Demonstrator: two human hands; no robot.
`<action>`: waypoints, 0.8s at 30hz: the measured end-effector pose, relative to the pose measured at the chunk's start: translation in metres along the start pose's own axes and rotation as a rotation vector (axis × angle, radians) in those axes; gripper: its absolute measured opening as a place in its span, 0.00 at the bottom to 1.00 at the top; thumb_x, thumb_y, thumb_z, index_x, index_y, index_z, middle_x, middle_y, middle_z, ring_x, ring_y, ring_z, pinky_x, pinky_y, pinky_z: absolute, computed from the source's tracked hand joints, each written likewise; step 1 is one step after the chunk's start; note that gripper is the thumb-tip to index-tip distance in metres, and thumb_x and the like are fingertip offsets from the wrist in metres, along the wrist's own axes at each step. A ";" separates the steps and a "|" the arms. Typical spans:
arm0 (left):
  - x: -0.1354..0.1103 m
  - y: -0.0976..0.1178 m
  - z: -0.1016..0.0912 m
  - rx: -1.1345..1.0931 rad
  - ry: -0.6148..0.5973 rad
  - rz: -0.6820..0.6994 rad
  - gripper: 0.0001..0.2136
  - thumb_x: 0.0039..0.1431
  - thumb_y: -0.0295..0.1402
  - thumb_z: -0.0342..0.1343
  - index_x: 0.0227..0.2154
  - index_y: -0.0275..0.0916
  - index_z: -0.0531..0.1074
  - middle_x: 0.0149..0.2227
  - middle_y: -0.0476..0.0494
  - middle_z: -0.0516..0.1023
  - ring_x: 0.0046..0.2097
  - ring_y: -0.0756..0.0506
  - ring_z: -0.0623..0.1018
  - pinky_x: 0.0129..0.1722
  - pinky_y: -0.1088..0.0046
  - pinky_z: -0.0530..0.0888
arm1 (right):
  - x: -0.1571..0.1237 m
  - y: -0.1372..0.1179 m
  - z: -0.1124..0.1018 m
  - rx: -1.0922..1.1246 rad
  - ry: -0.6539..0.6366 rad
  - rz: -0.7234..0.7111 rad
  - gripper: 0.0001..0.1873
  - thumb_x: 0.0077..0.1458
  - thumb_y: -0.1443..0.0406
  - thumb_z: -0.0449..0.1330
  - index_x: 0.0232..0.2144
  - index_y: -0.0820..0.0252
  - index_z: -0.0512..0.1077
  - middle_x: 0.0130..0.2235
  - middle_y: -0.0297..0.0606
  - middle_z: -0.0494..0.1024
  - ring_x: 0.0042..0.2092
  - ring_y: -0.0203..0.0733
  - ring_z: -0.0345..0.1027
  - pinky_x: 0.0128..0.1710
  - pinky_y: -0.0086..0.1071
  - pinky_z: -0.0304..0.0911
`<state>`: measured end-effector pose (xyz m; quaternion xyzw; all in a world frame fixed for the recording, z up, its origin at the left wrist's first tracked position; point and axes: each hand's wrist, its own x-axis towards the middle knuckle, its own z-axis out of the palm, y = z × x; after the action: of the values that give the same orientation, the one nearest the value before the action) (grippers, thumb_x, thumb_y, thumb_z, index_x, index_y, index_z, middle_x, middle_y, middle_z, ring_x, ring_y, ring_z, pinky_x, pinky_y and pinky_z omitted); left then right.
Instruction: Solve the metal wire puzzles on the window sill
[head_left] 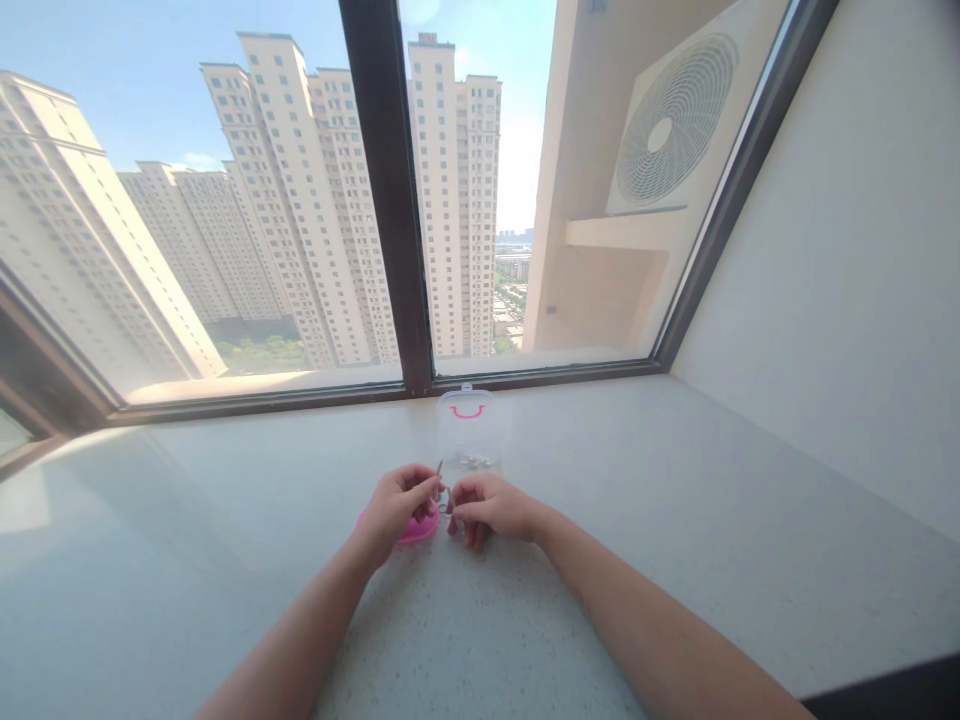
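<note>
- A person's left hand point(403, 503) pinches a slim metal piece point(439, 467) between thumb and fingers, its long axis tilted away from the body and slightly rightward.
- Just beside it, the right hand point(487, 507) has its fingers closed on a second metal piece point(450, 497), too small to identify.
- A pink plastic tray point(418, 530) shows beneath the left hand; a clear plastic case point(466, 432) stands beyond both on the windowsill point(637, 480).

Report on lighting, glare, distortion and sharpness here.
Head view: bright daylight through the window, pale patch left on the sill; head view: towers lean, probably wide-angle distortion; head view: the small piece in the left hand is too indistinct to identify.
</note>
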<state>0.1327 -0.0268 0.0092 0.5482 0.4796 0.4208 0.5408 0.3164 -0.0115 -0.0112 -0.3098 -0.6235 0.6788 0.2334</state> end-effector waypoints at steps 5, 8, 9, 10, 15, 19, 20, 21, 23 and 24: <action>-0.001 0.000 0.000 -0.032 0.002 -0.020 0.14 0.44 0.40 0.61 0.27 0.35 0.67 0.18 0.51 0.70 0.20 0.53 0.69 0.19 0.80 0.62 | 0.001 0.002 -0.002 0.018 -0.007 -0.012 0.09 0.46 0.65 0.58 0.31 0.64 0.65 0.30 0.38 0.75 0.23 0.34 0.69 0.20 0.27 0.65; -0.001 -0.001 -0.001 -0.081 -0.009 -0.057 0.15 0.42 0.39 0.63 0.26 0.36 0.65 0.23 0.47 0.74 0.23 0.51 0.73 0.22 0.78 0.68 | 0.002 0.003 -0.002 0.026 -0.002 -0.005 0.12 0.46 0.63 0.61 0.31 0.64 0.65 0.32 0.39 0.75 0.24 0.35 0.70 0.21 0.26 0.65; -0.001 -0.001 -0.002 -0.097 -0.013 -0.073 0.15 0.42 0.39 0.64 0.26 0.36 0.65 0.26 0.45 0.76 0.24 0.50 0.75 0.24 0.77 0.70 | 0.002 0.003 -0.002 0.029 -0.002 0.001 0.12 0.45 0.62 0.61 0.31 0.64 0.65 0.32 0.39 0.75 0.25 0.35 0.71 0.21 0.26 0.65; -0.001 -0.001 -0.003 -0.112 -0.017 -0.088 0.16 0.42 0.39 0.64 0.27 0.36 0.65 0.28 0.44 0.77 0.25 0.50 0.76 0.26 0.75 0.71 | 0.002 0.002 -0.002 0.035 -0.002 0.005 0.13 0.45 0.62 0.62 0.31 0.64 0.65 0.32 0.39 0.75 0.25 0.36 0.71 0.22 0.26 0.66; 0.002 -0.004 -0.008 -0.115 -0.011 -0.104 0.16 0.43 0.39 0.63 0.32 0.34 0.69 0.30 0.41 0.77 0.28 0.49 0.77 0.29 0.73 0.74 | 0.001 0.002 -0.004 0.051 -0.005 0.008 0.14 0.44 0.62 0.63 0.30 0.65 0.66 0.31 0.39 0.75 0.27 0.38 0.72 0.23 0.27 0.66; 0.004 -0.003 -0.007 -0.098 -0.008 -0.110 0.16 0.46 0.42 0.61 0.30 0.32 0.72 0.30 0.41 0.77 0.28 0.49 0.76 0.30 0.74 0.74 | 0.000 0.002 -0.006 0.055 -0.002 -0.004 0.14 0.45 0.62 0.63 0.31 0.65 0.66 0.32 0.40 0.75 0.28 0.38 0.72 0.24 0.27 0.66; 0.004 -0.003 -0.006 -0.101 -0.004 -0.114 0.16 0.46 0.43 0.61 0.30 0.32 0.72 0.30 0.41 0.77 0.28 0.49 0.76 0.29 0.74 0.74 | 0.000 0.002 -0.006 0.058 -0.002 -0.001 0.14 0.45 0.62 0.63 0.31 0.65 0.66 0.32 0.40 0.75 0.27 0.38 0.72 0.24 0.27 0.66; 0.004 -0.003 -0.006 -0.106 -0.001 -0.116 0.16 0.47 0.43 0.60 0.30 0.32 0.72 0.29 0.41 0.77 0.28 0.49 0.76 0.29 0.74 0.73 | 0.000 0.001 -0.006 0.062 -0.002 0.004 0.14 0.45 0.62 0.63 0.31 0.65 0.66 0.32 0.40 0.75 0.28 0.38 0.73 0.24 0.27 0.66; 0.003 -0.003 -0.005 -0.112 -0.009 -0.109 0.16 0.47 0.42 0.59 0.31 0.32 0.73 0.29 0.41 0.77 0.26 0.50 0.76 0.26 0.75 0.73 | 0.001 0.001 -0.007 0.071 -0.002 0.015 0.14 0.46 0.61 0.63 0.32 0.65 0.66 0.32 0.41 0.75 0.28 0.38 0.73 0.24 0.27 0.67; 0.003 -0.003 -0.004 -0.112 -0.018 -0.100 0.16 0.48 0.42 0.59 0.31 0.32 0.73 0.29 0.41 0.77 0.25 0.50 0.75 0.25 0.76 0.72 | 0.001 0.001 -0.007 0.075 -0.001 0.021 0.15 0.46 0.60 0.63 0.32 0.65 0.66 0.33 0.41 0.75 0.28 0.39 0.73 0.25 0.28 0.67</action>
<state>0.1287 -0.0232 0.0065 0.4960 0.4772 0.4145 0.5954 0.3209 -0.0061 -0.0129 -0.3069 -0.5946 0.7042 0.2374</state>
